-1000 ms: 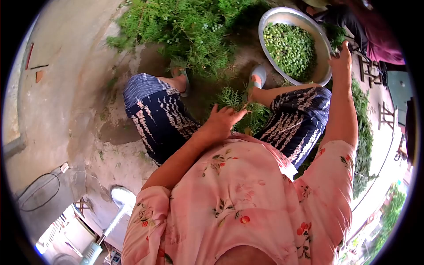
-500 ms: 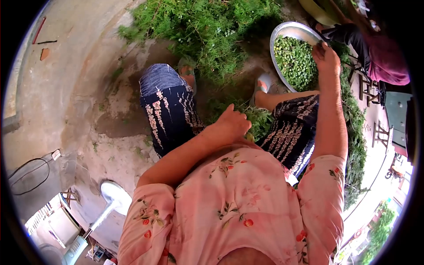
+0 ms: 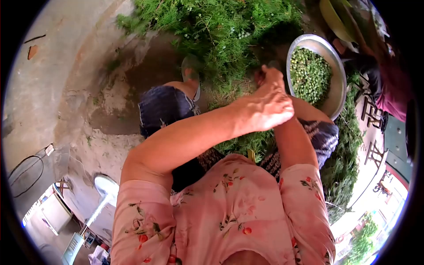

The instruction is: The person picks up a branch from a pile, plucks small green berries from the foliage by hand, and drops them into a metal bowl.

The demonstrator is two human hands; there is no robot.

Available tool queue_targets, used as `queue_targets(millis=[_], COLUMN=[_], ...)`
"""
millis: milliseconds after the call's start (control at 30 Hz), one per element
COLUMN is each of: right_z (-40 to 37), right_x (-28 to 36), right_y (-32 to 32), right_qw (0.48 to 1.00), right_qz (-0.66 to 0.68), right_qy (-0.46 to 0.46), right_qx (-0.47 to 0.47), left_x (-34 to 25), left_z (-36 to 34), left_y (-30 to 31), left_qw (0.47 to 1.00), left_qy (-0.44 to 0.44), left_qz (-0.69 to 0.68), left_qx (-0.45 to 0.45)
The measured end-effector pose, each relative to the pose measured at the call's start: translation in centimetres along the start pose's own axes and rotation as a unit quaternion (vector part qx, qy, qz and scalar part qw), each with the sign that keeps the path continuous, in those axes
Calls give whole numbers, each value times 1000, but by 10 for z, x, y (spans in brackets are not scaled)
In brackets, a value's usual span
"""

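Observation:
My left hand (image 3: pixel 274 114) crosses over my right wrist, its fingers curled round it. Just beyond, my right hand (image 3: pixel 270 83) hangs in front of the leafy branches, left of the basin; its fingers are bent together, and their tips are dark and blurred, so anything between them is hidden. A round metal basin (image 3: pixel 339 90) stands tilted beside my right knee, holding many small green berries or fruits (image 3: pixel 310 75). A large heap of feathery green branches (image 3: pixel 216 33) lies beyond my feet, and more greenery (image 3: pixel 251 143) is between my legs.
At the upper right is another person's magenta garment (image 3: pixel 393 95), near a yellow-green basin (image 3: pixel 338 20). More branches (image 3: pixel 344 176) lie along my right side. A white standing fan (image 3: pixel 106 185) is at the lower left, with a black cable (image 3: pixel 42 174) above it.
My right hand has left the basin and moved left and down. My left hand has moved right and up from my lap onto my right wrist. The view has shifted slightly.

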State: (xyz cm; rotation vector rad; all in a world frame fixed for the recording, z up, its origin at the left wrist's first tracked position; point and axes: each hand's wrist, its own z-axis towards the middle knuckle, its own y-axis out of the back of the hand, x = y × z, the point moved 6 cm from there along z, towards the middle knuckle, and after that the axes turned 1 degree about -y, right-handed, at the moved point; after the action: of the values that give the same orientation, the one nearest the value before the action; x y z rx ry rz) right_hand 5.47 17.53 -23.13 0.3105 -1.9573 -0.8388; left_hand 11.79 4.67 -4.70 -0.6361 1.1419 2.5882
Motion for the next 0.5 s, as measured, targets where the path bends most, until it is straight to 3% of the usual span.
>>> queue_targets(millis=[33, 100, 233, 267, 367, 467, 500], right_z=[-19, -11, -19, -15, 21, 56, 77], right_x=[-4, -36, -18, -13, 1, 13, 2], right_y=[-18, -83, -128, -135, -157, -171, -182], right_qw=[925, 806, 814, 833, 843, 879, 930], right_qz=[229, 486, 452, 431, 428, 395, 305], right_qy=[-295, -332, -350, -336, -315, -262, -205], right_qx=[73, 65, 109, 82, 79, 48, 8], left_x=[9, 20, 45, 43, 61, 71, 71], left_z=[-2, 33, 33, 35, 43, 45, 47], left_y=[-21, 2, 12, 20, 28, 47, 56], left_qw=[998, 958, 968, 966, 956, 960, 958], left_qy=[6, 17, 41, 39, 106, 115, 119], left_qz=[57, 86, 146, 174, 154, 199, 228], left_qx=[38, 274, 199, 186, 228, 162, 126])
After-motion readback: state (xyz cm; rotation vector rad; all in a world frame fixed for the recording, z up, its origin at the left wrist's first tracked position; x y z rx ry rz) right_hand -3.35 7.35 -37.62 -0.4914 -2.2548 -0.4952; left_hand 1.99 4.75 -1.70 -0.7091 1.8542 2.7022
